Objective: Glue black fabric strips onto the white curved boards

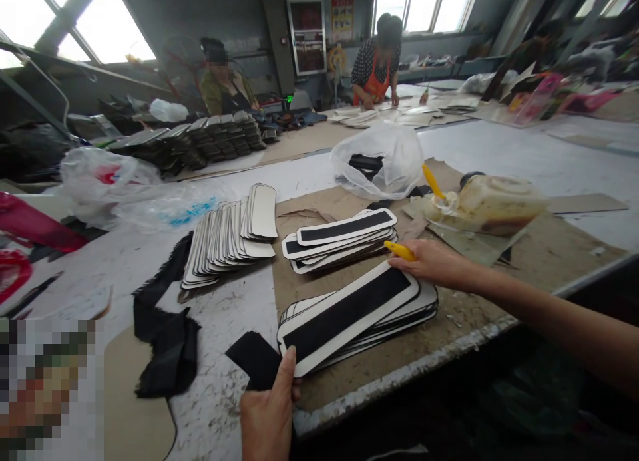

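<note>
A long white piece with a black strip (349, 311) lies on top of a stack at the table's front edge. My left hand (272, 404) pinches its near left end, thumb on top. At the far right end, my right hand (424, 260) holds a yellow-handled tool (399, 251), with fingers touching the piece's corner. Behind is a second stack of white pieces with black strips (344, 235). Fanned plain white pieces (229, 238) stand to its left. A black fabric strip (254, 358) lies beside my left hand.
Black cloth (170, 348) lies at left. A clear bag (379, 161) with black pieces sits behind the stacks. At right are a glue-stained plastic container (499, 201) and yellow brush (433, 181). Two people work across the table, near grey stacks (214, 142).
</note>
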### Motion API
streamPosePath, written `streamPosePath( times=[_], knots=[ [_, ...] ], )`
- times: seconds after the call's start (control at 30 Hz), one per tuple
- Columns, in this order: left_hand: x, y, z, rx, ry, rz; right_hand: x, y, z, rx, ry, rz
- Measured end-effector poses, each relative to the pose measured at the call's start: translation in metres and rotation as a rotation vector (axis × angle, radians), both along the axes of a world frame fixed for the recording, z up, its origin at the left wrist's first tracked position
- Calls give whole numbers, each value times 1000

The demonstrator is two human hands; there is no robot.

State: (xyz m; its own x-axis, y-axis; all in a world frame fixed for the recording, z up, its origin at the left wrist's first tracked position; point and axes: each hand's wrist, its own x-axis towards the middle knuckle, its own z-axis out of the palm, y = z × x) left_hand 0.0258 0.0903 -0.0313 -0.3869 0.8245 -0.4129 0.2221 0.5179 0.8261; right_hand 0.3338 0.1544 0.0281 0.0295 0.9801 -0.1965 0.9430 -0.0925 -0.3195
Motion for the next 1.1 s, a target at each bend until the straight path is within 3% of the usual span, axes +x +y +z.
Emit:
streamPosePath(
  times=[0.2,0.47,0.8,0.97,1.1],
  knots=[
    [5,-3,5,73,-43,5,10,-8,2,62,247,-29],
    [14,-10,15,110,81,-23,12,-31,-23,365,-40,122],
    [22,-15,3,268,195,3,17,-42,-45,412,-156,89],
    [27,-16,1,449,107,138,23,-39,-62,435,-178,100],
    [29,-13,-5,500,133,223,27,-36,-74,451,-183,106]
  ],
)
